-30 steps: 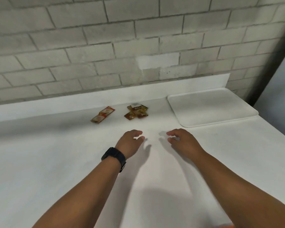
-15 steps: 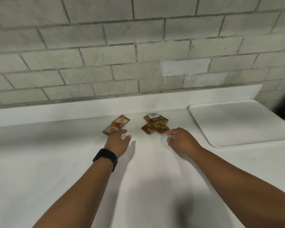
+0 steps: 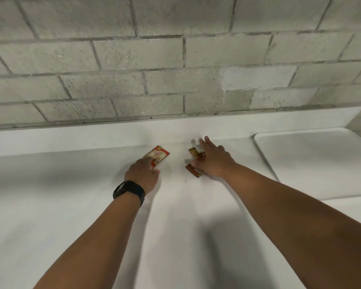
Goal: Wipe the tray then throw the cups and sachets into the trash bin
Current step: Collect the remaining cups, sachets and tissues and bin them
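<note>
From my remote seat I watch both bare hands reach across a white counter (image 3: 71, 205) toward scattered sachets beneath a grey block wall (image 3: 154, 59). The left hand (image 3: 142, 174), with a black watch (image 3: 129, 191) on its wrist, rests on the near end of a red-and-cream sachet (image 3: 159, 155), fingers curled down onto it; I cannot tell whether they pinch it or merely press. The right hand (image 3: 213, 159) lies flat with fingers stretched forward over a small cluster of brown sachets (image 3: 194, 171), covering most of them; two brown corners and a pale one show at its edges. The two sachet groups sit near each other, close to the counter's raised back edge. A white tray (image 3: 313, 163) sits well apart at the right, against that same back edge.
</note>
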